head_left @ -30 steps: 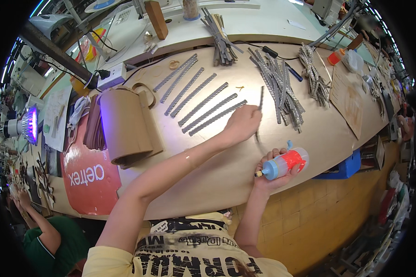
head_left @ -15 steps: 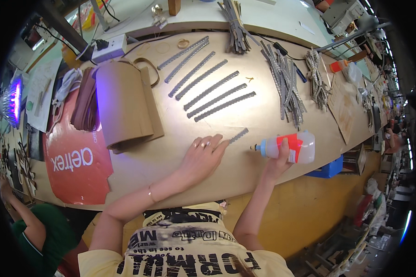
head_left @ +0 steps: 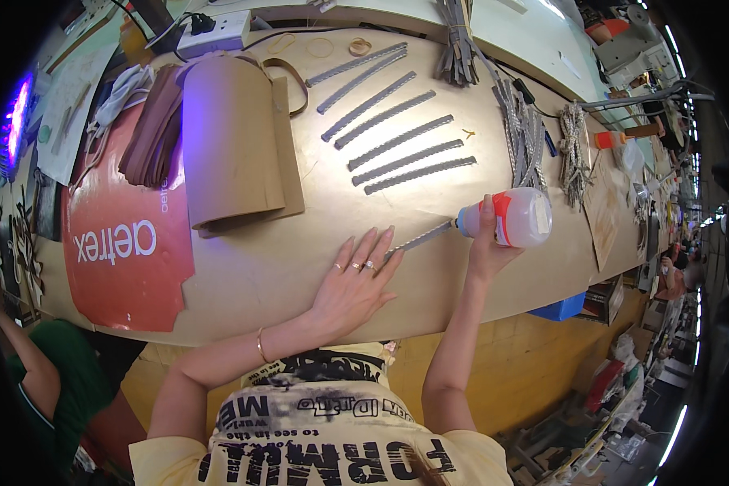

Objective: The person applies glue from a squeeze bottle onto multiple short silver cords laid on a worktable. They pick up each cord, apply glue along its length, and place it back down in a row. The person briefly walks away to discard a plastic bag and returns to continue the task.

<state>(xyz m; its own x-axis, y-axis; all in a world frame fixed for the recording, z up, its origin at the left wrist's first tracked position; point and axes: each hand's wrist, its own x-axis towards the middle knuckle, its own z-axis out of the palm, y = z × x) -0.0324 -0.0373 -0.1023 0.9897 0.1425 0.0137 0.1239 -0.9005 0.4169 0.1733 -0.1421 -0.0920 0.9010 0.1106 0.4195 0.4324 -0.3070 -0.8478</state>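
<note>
My left hand (head_left: 355, 283) lies flat on the brown-covered table, fingers stretched out. Its fingertips rest at the near end of a thin grey braided strip (head_left: 424, 236). In my right hand (head_left: 488, 253) is a translucent squeeze bottle (head_left: 531, 217) with a red label and a light-blue cap, tipped on its side. Its nozzle points left and meets the far end of the strip, though I cannot tell whether anything flows out. Beyond my hands, several similar grey strips (head_left: 403, 130) are laid out slantwise in a row.
A curved brown cardboard piece (head_left: 235, 154) stands left, beside brown folded pieces (head_left: 147, 134) and a red sheet (head_left: 121, 279). Loose grey strips (head_left: 526, 138) and tied bundles (head_left: 573, 154) lie at the right. A white power strip (head_left: 219, 32) sits behind. Another person's green sleeve (head_left: 61, 364) shows at lower left.
My left hand's fingers have gone from bent at the strip to flattened out. The bottle has come to the strip's far end, its nozzle now touching there. The whole view has shifted somewhat.
</note>
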